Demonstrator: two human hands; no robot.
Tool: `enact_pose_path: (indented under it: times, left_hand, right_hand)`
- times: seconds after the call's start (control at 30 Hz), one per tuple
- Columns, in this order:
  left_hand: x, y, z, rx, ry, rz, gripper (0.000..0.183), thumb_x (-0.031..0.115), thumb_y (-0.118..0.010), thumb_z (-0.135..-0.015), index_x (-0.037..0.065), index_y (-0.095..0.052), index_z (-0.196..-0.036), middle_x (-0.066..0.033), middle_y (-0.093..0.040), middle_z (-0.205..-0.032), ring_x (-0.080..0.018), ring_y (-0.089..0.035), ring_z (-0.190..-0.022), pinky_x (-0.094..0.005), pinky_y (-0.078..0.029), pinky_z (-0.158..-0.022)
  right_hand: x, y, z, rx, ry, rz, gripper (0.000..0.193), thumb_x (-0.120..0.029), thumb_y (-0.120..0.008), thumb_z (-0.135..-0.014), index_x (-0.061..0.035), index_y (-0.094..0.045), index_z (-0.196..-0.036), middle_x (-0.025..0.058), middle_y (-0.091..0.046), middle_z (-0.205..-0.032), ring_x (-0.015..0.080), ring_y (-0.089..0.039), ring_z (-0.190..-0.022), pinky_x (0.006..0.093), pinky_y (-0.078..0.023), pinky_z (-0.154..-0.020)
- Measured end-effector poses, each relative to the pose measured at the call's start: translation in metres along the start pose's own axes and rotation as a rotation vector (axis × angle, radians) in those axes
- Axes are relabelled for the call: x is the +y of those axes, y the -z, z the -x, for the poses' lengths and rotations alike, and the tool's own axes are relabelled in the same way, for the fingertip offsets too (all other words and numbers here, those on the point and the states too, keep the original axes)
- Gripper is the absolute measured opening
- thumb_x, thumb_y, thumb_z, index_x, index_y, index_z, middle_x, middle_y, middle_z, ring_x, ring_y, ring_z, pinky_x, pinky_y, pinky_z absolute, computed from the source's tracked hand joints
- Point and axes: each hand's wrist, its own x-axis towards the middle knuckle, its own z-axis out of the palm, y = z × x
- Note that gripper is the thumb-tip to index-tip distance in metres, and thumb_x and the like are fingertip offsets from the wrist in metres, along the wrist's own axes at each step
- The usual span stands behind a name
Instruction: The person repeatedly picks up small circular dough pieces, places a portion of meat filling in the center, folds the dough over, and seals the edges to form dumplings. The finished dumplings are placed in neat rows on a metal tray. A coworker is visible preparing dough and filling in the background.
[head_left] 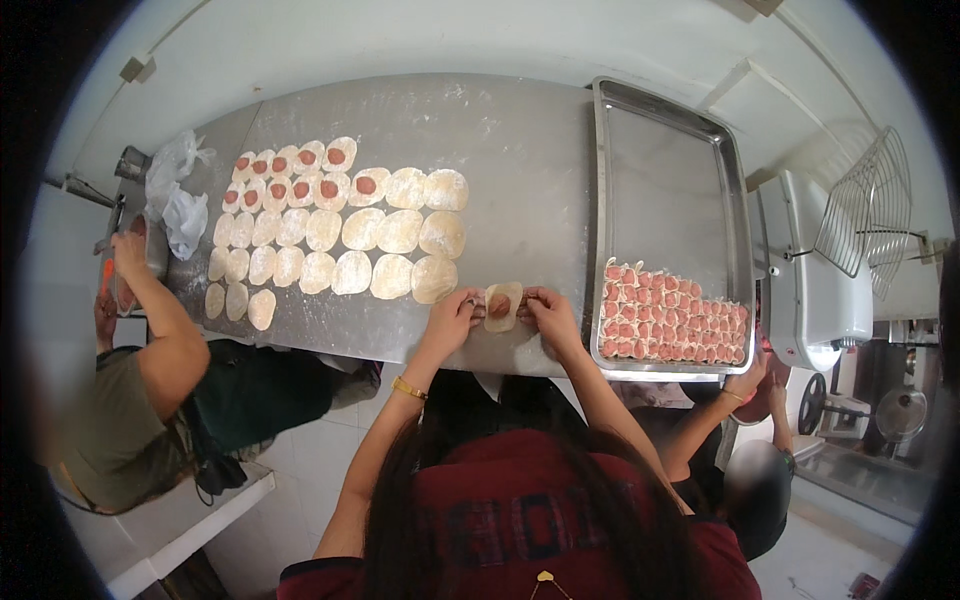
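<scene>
Between my two hands is a round dough wrapper [512, 293] with a dab of reddish meat filling [499, 307] in its middle. My left hand [454, 318] pinches its left edge and my right hand [540, 311] its right edge, just above the steel table's near side. To the left, floured dough wrappers [398, 231] lie in rows, and several in the far rows carry dabs of filling [329, 188]. On my right, a metal tray [600, 200] holds tightly packed filled dumplings [655, 311], open at the top, in its near part.
A person [130, 420] at the left works over a metal container [155, 245] beside white plastic bags [180, 200]. Another person [750, 480] stands at the near right, one hand by the tray's corner. A white machine [820, 270] and a wire rack [870, 205] stand beyond the tray.
</scene>
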Motion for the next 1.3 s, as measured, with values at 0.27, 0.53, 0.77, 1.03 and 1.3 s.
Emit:
enact_pose_path:
  times: [0.27, 0.53, 0.77, 1.03, 1.3]
  left_hand:
    - [0.007, -0.012, 0.013, -0.017, -0.034, 0.116, 0.037, -0.002, -0.053, -0.086, 0.0, -0.052, -0.123, -0.0061, -0.062, -0.101, -0.012, -0.059, -0.09, -0.0256, -0.049, -0.079]
    - [-0.004, -0.019, 0.013, 0.023, -0.014, 0.292, 0.02, 0.006, -0.061, -0.086, 0.002, -0.059, -0.106, -0.0033, -0.061, -0.093, -0.011, -0.058, -0.085, -0.0252, -0.05, -0.077]
    - [0.002, -0.036, 0.024, 0.165, -0.088, 0.451, 0.011, 0.007, -0.062, -0.087, 0.003, -0.055, -0.095, -0.0021, -0.057, -0.096, -0.0119, -0.057, -0.088, -0.0254, -0.049, -0.08]
    - [0.002, -0.049, 0.043, 0.098, -0.161, 0.41, 0.02, -0.007, -0.059, -0.081, 0.001, -0.055, -0.099, -0.0031, -0.058, -0.097, -0.0128, -0.058, -0.092, -0.0263, -0.048, -0.083]
    - [-0.005, -0.057, 0.038, 0.235, -0.381, -0.328, 0.011, -0.005, -0.064, -0.074, 0.001, -0.059, -0.083, -0.0064, -0.064, -0.094, -0.0146, -0.063, -0.084, -0.0264, -0.051, -0.073]
  right_hand:
    - [0.0, -0.012, 0.017, 0.021, 0.145, 0.129, 0.033, 0.003, -0.059, -0.079, 0.0015, -0.059, -0.112, 0.0073, -0.065, -0.092, 0.0129, -0.062, -0.085, 0.0241, -0.049, -0.075]
    - [-0.007, -0.006, 0.026, 0.038, 0.08, 0.096, 0.029, 0.001, -0.06, -0.081, 0.0033, -0.057, -0.11, 0.0072, -0.065, -0.093, 0.0121, -0.061, -0.084, 0.0237, -0.049, -0.075]
    - [-0.002, -0.006, 0.034, 0.003, 0.147, -0.318, 0.024, 0.001, -0.061, -0.081, 0.0016, -0.058, -0.105, 0.0064, -0.063, -0.097, 0.0138, -0.061, -0.086, 0.0244, -0.048, -0.077]
    - [0.008, 0.009, 0.028, 0.147, 0.369, 0.43, 0.027, 0.003, -0.06, -0.072, 0.0002, -0.061, -0.099, 0.0103, -0.064, -0.087, 0.0205, -0.062, -0.076, 0.0288, -0.048, -0.069]
    - [-0.007, 0.017, 0.049, 0.041, 0.514, 0.633, 0.033, 0.006, -0.06, -0.066, 0.0009, -0.059, -0.099, 0.0141, -0.06, -0.093, 0.0285, -0.063, -0.083, 0.0326, -0.051, -0.072]
